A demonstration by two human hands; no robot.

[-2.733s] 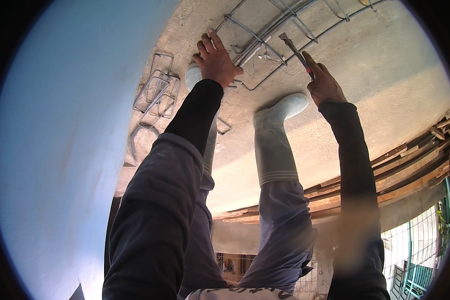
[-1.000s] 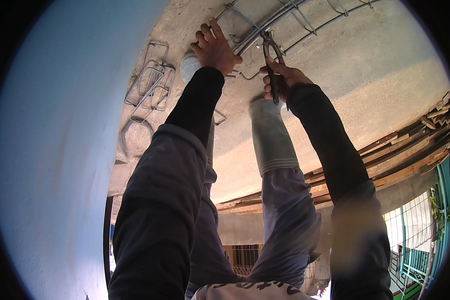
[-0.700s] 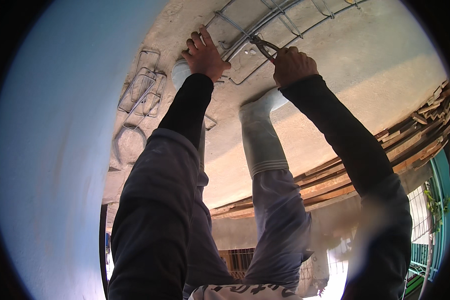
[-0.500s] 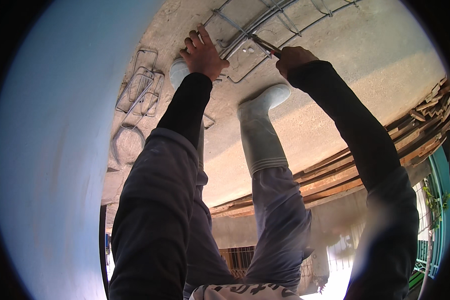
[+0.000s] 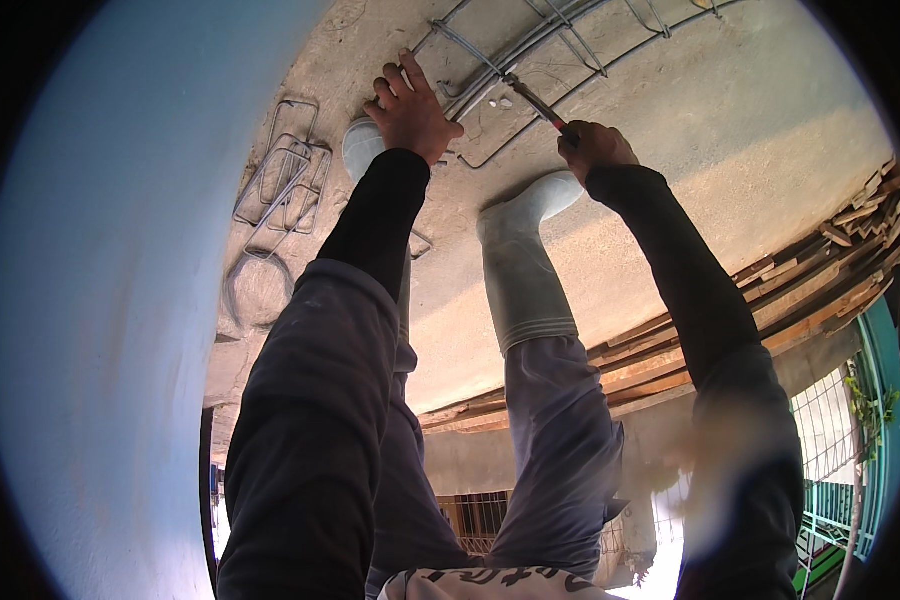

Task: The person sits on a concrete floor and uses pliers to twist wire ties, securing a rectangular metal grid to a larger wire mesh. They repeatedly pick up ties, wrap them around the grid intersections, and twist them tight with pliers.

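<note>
My right hand (image 5: 600, 147) is closed round the red and black handle of a pair of pincers (image 5: 540, 105). The jaws of the pincers meet a crossing of bars on a steel rebar cage (image 5: 488, 68) lying on the ground. At the cage's near left corner, my left hand (image 5: 413, 115) has its fingers spread, the fingertips by a bar; whether they press on it I cannot tell. Beneath the left hand, one grey rubber boot (image 5: 360, 150) is partly hidden. The other rubber boot (image 5: 525, 225) stands below the right hand.
Several bent steel stirrups (image 5: 288, 175) lie in a heap at the left, with a curved loop of wire (image 5: 235, 290) near them. A pale blue wall (image 5: 120, 300) rises along the left side. Stacked wooden planks (image 5: 770, 300) run along the right and behind me.
My right hand has come closer to me, swinging the pincers' handle down while the jaws stay at the bar crossing. My left hand has hardly moved.
</note>
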